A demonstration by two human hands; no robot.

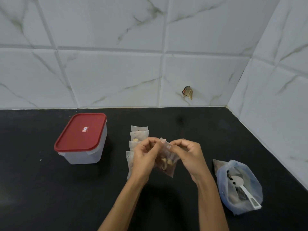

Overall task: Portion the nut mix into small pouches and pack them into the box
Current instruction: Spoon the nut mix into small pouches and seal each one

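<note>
Pinching seen in head view: a clear pouch (166,162) of nuts is being held above the black counter (50,189) by its top edge, gripped by curled left hand (144,155) and right hand (188,155). Filled pouches (139,135) are lying behind; lidded box (81,139) is standing well left.

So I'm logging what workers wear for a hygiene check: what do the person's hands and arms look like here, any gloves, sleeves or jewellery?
Both the left hand and the right hand are bare, with no gloves. No rings, watch or bracelet show on the visible sides. Both forearms are uncovered down to the bottom edge of the picture, so no sleeve is in view. Fingernails look short; whether they are painted is too blurred to tell.
</note>
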